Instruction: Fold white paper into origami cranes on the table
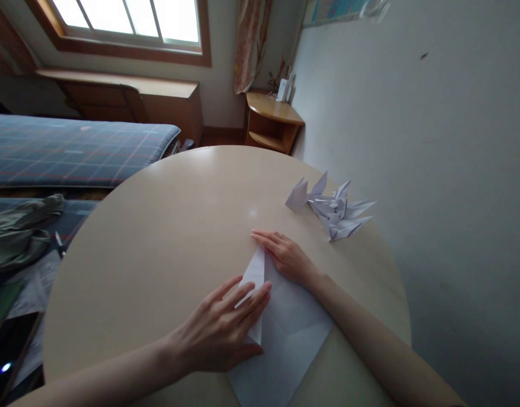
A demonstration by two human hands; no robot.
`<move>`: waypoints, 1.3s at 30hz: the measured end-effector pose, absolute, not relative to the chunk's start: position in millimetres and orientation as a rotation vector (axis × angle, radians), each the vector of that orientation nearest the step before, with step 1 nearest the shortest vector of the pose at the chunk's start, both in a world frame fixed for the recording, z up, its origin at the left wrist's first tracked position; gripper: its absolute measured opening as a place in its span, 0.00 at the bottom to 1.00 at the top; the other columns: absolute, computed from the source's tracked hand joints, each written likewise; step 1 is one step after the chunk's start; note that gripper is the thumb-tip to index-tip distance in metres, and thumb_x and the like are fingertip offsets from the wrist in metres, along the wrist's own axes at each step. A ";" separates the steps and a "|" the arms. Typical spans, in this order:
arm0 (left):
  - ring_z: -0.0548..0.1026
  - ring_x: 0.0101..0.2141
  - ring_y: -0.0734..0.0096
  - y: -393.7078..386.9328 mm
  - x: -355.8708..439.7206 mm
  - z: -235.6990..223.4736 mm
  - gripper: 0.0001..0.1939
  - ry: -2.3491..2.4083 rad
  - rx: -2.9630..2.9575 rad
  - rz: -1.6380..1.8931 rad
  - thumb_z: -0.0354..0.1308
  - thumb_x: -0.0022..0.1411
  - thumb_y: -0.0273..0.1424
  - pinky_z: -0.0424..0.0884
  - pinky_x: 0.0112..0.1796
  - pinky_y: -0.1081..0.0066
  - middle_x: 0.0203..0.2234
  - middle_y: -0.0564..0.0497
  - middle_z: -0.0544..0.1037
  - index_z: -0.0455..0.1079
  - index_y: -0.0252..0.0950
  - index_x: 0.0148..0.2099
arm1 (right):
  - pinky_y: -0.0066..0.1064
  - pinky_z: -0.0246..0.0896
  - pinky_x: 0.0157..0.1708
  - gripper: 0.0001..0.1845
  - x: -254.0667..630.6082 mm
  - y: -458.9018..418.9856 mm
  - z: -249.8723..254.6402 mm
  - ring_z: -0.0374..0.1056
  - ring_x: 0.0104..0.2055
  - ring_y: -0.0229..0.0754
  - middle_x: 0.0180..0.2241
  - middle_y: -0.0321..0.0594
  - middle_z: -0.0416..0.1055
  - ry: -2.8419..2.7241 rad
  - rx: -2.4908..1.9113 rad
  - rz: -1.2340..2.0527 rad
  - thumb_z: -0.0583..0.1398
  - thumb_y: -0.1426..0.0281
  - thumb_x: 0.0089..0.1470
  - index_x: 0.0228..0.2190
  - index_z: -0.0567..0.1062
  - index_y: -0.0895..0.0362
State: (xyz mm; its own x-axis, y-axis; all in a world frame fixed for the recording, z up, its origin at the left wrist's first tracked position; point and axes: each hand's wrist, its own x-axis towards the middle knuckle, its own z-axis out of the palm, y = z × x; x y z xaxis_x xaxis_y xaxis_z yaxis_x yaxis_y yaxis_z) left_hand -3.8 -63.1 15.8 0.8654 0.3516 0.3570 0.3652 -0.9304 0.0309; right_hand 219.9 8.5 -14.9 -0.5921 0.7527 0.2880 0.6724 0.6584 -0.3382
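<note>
A round cream table (170,226) carries white paper (298,333) and folded paper figures (338,209).

The left hand (226,322) spreads over the folded flap of a white paper sheet (294,333) on the round table (170,237), and the right hand (287,255) touches its top corner.

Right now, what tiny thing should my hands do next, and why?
I'd try sliding your left hand gently along the outer edge of the narrow folded flap. Its fingers already lie across that flap, and your right hand is at the flap's top end, so it could probably keep the white paper steady on the table.
</note>
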 end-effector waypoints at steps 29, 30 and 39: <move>0.64 0.52 0.52 17.8 -32.5 -19.3 0.28 -1.740 -2.474 -0.982 0.61 0.56 0.38 0.66 0.50 0.53 0.57 0.44 0.65 0.62 0.36 0.57 | 0.33 0.62 0.37 0.16 223.6 10.5 -15.1 0.65 0.35 0.43 0.34 0.42 0.70 -2.348 -1.311 0.228 0.55 0.75 0.57 0.46 0.73 0.55; 0.63 0.53 0.51 17.1 -32.8 -18.6 0.30 -1.731 -2.462 -0.947 0.61 0.56 0.38 0.66 0.50 0.52 0.58 0.42 0.64 0.60 0.35 0.59 | 0.32 0.62 0.36 0.16 224.8 9.8 -14.3 0.66 0.35 0.42 0.34 0.42 0.70 -2.340 -1.331 0.268 0.54 0.75 0.57 0.46 0.73 0.56; 0.60 0.58 0.60 19.5 -37.1 -17.4 0.19 -1.331 -2.830 -0.520 0.46 0.66 0.36 0.59 0.56 0.55 0.58 0.45 0.63 0.65 0.34 0.56 | 0.32 0.62 0.35 0.11 232.1 7.5 1.0 0.68 0.32 0.42 0.30 0.40 0.72 -2.158 -1.642 0.379 0.59 0.72 0.52 0.39 0.74 0.58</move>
State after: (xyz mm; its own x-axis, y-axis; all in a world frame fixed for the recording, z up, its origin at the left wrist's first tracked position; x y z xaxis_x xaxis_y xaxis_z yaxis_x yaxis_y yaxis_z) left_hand -37.1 19.5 -17.4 0.5939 0.7540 0.2808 0.7445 -0.6473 0.1636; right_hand 232.1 7.5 1.0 -0.2296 0.9616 0.1504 0.8529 0.2732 -0.4448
